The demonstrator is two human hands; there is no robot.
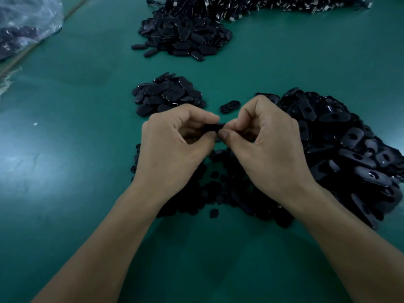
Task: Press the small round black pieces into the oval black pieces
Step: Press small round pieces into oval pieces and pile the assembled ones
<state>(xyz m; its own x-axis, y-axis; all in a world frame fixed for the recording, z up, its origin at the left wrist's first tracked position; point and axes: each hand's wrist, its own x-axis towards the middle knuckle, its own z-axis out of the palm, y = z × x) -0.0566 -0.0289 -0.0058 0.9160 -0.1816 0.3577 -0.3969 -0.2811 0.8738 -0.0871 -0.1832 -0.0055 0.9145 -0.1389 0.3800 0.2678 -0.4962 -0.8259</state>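
Nearest you on the green tabletop, your two forearms come in from the near edge and meet over the middle. Under your wrists lies a loose spread of small round black pieces, with one stray round piece just clear of it on the near side.

Your left hand and right hand are both curled, thumb and forefinger tips pinched from either end on one oval black piece, held above the spread. Your fingers cover most of it, so I cannot tell whether a round piece is seated in it.

To your right, toward the right edge, a large heap of oval pieces shows a round hole in many of them. Just beyond your fingertips a single oval lies alone. Beyond your left hand sits a small pile of ovals.

Farther on is a bigger pile of ovals, and along the far edge a mass of black cords with pale metal ends. In the far left corner a clear plastic bag holds dark parts. Any markings on the parts are too small and dim to read.
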